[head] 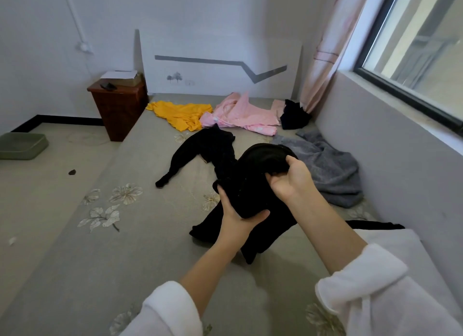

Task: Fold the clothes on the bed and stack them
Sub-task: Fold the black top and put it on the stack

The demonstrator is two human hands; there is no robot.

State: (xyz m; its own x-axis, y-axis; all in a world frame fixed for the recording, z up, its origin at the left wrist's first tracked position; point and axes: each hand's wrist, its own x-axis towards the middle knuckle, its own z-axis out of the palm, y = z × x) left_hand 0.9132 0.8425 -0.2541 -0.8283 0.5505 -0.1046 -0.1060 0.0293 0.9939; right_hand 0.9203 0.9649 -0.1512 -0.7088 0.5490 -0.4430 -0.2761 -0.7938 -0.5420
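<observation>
Both arms reach forward, forearms bare, white sleeves (363, 285) bunched near the elbows. Lower and nearer: left hand (234, 216), palm up, thumb and fingers curled round the black garment (250, 193). Higher, further out: right hand (292, 179), fingers gripping a bunched fold of it.

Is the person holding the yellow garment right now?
No, the left hand and right hand both grip the black garment, while the yellow garment lies crumpled farther up the bed.

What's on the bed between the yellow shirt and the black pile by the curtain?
A crumpled pink garment lies between them, seen in the head view.
</observation>
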